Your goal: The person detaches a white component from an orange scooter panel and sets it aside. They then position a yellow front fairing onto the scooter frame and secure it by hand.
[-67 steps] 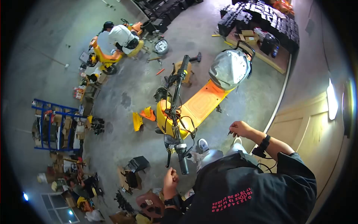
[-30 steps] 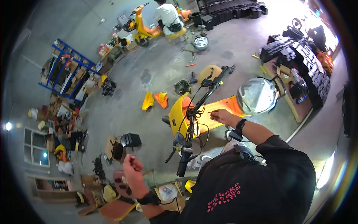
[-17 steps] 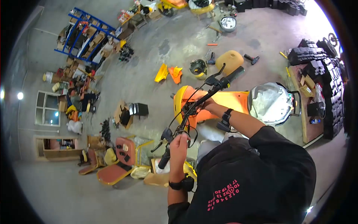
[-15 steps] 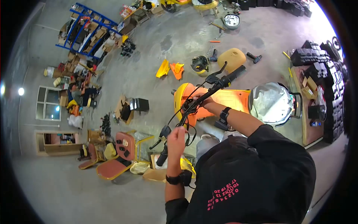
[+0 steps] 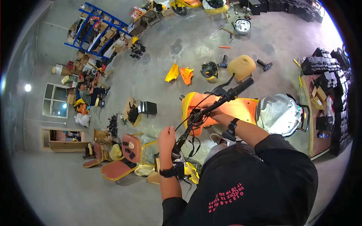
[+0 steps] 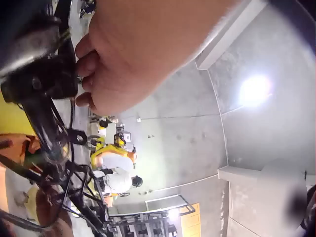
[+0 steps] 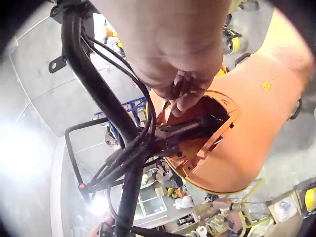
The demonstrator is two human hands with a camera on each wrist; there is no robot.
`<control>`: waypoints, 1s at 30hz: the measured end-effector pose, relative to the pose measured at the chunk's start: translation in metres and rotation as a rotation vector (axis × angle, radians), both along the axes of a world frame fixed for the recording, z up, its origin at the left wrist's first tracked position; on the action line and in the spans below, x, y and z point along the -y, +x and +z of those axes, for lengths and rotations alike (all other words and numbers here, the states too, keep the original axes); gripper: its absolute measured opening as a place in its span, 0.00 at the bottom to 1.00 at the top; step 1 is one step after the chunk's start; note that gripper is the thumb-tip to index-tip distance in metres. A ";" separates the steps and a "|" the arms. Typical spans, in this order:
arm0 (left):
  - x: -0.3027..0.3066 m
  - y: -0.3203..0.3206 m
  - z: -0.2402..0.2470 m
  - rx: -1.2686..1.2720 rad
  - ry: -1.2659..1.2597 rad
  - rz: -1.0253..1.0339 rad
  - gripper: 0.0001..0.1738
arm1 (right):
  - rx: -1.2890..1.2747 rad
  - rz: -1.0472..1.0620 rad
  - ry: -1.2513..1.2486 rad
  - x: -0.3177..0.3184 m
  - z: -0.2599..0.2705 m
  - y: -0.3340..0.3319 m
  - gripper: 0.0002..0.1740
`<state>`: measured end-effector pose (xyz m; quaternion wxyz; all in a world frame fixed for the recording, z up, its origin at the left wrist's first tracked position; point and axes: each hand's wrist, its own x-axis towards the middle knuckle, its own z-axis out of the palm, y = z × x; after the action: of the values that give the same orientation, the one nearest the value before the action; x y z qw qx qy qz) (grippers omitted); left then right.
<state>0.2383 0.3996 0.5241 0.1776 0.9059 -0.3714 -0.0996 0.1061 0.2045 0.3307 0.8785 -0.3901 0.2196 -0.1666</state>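
Note:
A yellow and orange scooter point(image 5: 237, 107) stands before me, with a black handlebar point(image 5: 240, 88) and loose dark cables point(image 7: 131, 153) around its stem. My right hand point(image 5: 214, 113) reaches behind the bar. In the right wrist view its fingertips point(image 7: 185, 104) come together at the edge of an opening point(image 7: 217, 111) in the orange shell. The thin dark piece seen in them earlier is mostly hidden. My left hand point(image 5: 166, 141), fingers curled point(image 6: 85, 47), hovers beside the near end of the handlebar. I cannot tell whether its fingertips hold something small.
A silvery covered part point(image 5: 277, 115) sits at the scooter's rear. Yellow and orange panels point(image 5: 172, 72), a round tan stool point(image 5: 241, 67) and a power drill point(image 5: 265, 64) are on the floor beyond. Red chairs point(image 5: 120, 169) stand left; black boxes point(image 5: 320, 66) are stacked right.
The head view has swung across the workshop. My right hand has moved from near my legs to behind the handlebar. My left hand came to the bar's near end, then shifted slightly left.

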 end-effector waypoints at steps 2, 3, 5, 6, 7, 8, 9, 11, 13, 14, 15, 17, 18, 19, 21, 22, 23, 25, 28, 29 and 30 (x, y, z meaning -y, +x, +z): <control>0.031 0.000 0.004 0.049 0.125 -0.072 0.21 | -0.002 -0.028 -0.057 0.003 -0.017 0.019 0.14; 0.047 0.005 -0.003 0.036 0.122 -0.100 0.21 | -0.005 -0.061 -0.106 0.001 -0.024 0.027 0.14; 0.079 0.015 -0.019 -0.019 0.126 -0.156 0.21 | -0.078 -0.064 -0.203 0.001 0.005 0.019 0.14; 0.091 0.017 -0.025 -0.059 0.132 -0.185 0.20 | -0.136 -0.026 -0.253 0.002 0.009 0.019 0.14; 0.096 0.024 -0.039 -0.055 0.126 -0.176 0.20 | -0.191 0.007 -0.305 0.004 0.012 0.021 0.14; 0.102 0.036 -0.060 -0.158 0.197 -0.197 0.20 | -0.088 -0.017 -0.309 0.004 -0.006 0.029 0.12; 0.113 0.049 -0.079 -0.254 0.269 -0.232 0.19 | -0.040 -0.012 -0.351 0.003 -0.017 0.035 0.10; 0.119 0.069 -0.119 -0.186 0.267 -0.206 0.19 | -0.040 -0.126 -0.296 -0.007 0.005 0.026 0.08; 0.125 0.074 -0.124 -0.136 0.279 -0.185 0.19 | -0.181 -0.139 -0.461 -0.008 0.019 0.022 0.07; 0.126 0.069 -0.118 -0.149 0.253 -0.175 0.18 | -0.084 -0.193 -0.418 -0.010 0.012 0.025 0.07; 0.126 0.065 -0.113 -0.165 0.226 -0.156 0.16 | -0.091 -0.205 -0.410 -0.008 0.004 0.026 0.07; 0.133 0.056 -0.095 -0.282 0.255 -0.109 0.15 | -0.203 -0.140 -0.724 -0.005 0.000 0.026 0.07; 0.137 0.052 -0.087 -0.385 0.273 -0.056 0.14 | -0.197 -0.151 -0.802 -0.003 -0.004 0.027 0.08; 0.138 0.055 -0.090 -0.381 0.279 -0.067 0.14 | -0.200 -0.164 -0.798 -0.001 -0.011 0.028 0.08; 0.139 0.062 -0.094 -0.324 0.333 -0.190 0.12 | -0.216 -0.036 -0.853 0.003 -0.024 0.028 0.11; 0.143 0.062 -0.093 -0.316 0.342 -0.203 0.12 | -0.328 -0.046 -1.062 0.003 -0.021 0.024 0.11; 0.146 0.063 -0.093 -0.370 0.400 -0.144 0.12 | -0.332 -0.062 -1.052 0.004 -0.018 0.024 0.11; 0.146 0.062 -0.092 -0.425 0.470 -0.078 0.12 | -0.043 -0.342 -1.097 -0.001 -0.024 0.023 0.05; 0.150 0.056 -0.085 -0.521 0.462 -0.041 0.10 | 0.044 -0.438 -1.088 -0.005 -0.034 0.029 0.07; 0.151 0.053 -0.082 -0.593 0.446 0.008 0.09 | 0.073 -0.456 -1.068 -0.005 -0.031 0.029 0.07; 0.153 0.049 -0.079 -0.665 0.430 0.056 0.09 | -0.008 -0.339 -1.017 -0.004 -0.027 0.028 0.06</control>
<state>0.2878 0.2463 0.4449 0.0969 0.8505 -0.2396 -0.4580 0.1341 0.2085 0.3037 0.5388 -0.7261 0.1743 -0.3900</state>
